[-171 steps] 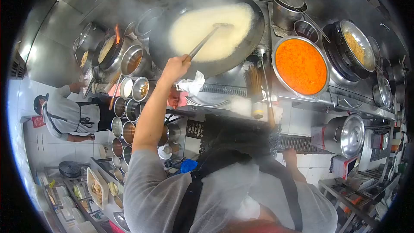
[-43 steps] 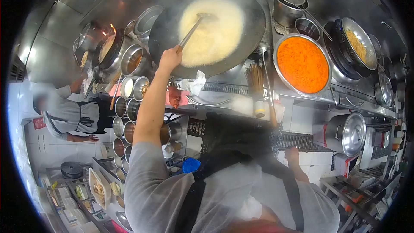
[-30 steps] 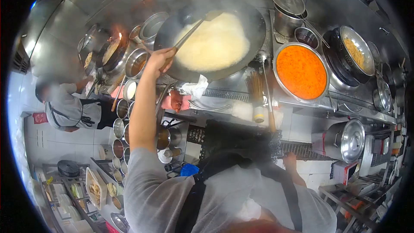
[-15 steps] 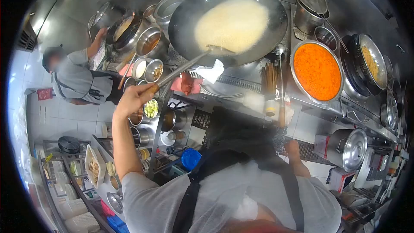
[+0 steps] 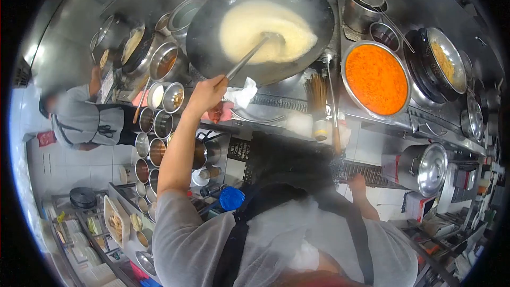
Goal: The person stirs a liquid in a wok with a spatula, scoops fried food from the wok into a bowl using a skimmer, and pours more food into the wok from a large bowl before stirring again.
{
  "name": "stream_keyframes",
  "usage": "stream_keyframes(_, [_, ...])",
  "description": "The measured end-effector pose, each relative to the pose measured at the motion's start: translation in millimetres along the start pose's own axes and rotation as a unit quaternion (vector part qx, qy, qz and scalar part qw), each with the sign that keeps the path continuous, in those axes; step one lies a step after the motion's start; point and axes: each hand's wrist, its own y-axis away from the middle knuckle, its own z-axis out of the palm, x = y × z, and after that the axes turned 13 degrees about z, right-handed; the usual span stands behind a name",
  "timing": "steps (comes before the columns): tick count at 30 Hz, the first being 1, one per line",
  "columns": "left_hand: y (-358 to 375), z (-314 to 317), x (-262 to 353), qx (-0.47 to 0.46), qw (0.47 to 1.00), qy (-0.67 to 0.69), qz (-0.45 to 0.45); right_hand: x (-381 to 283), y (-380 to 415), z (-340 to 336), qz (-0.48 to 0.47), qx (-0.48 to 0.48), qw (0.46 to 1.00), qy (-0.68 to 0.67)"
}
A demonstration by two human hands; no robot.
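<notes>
You're facing a stainless steel back wall (image 5: 79, 16), steam haze in front of it. White tiled floor (image 5: 79, 167) below-left of it, wire shelf rack (image 5: 79, 234) farther down. Bright, even light.

We see strong fisheye warp: straight counter edges bow, black vignette rings frame. Light bright, even, from overhead; we note glare on steel backsplash (image 5: 79, 37) and on lidded pot (image 5: 427, 167). Steam hazes wok (image 5: 260, 26), softening upper centre. Our own torso near lens, soft and out of focus. Shadows shallow, darkest under counter. Periphery smeared, low detail.
</notes>
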Motion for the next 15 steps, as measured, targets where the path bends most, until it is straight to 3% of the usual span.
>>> stream_keyframes(5, [-53.4, 19.7, -9.4, 0.028, 0.999, -0.029, 0.034, 9.9, 14.5, 10.2, 0.144, -0.052, 0.981, -0.117])
stream_keyframes(8, [-80.0, 23.1, -1.0, 0.009, 0.998, -0.059, 0.021, -4.1, 32.5, -10.5, 0.096, -0.042, 0.990, -0.098])
stream_keyframes(10, [-96.2, 26.2, 1.5, -0.011, 0.997, -0.006, -0.077, -0.6, 23.3, -0.1, 0.085, -0.039, 0.991, -0.097])
stream_keyframes(15, [-133.8, 43.4, -35.4, 0.040, 0.994, -0.097, -0.011, -16.2, 21.9, -9.2, 0.103, -0.003, 0.991, -0.088])
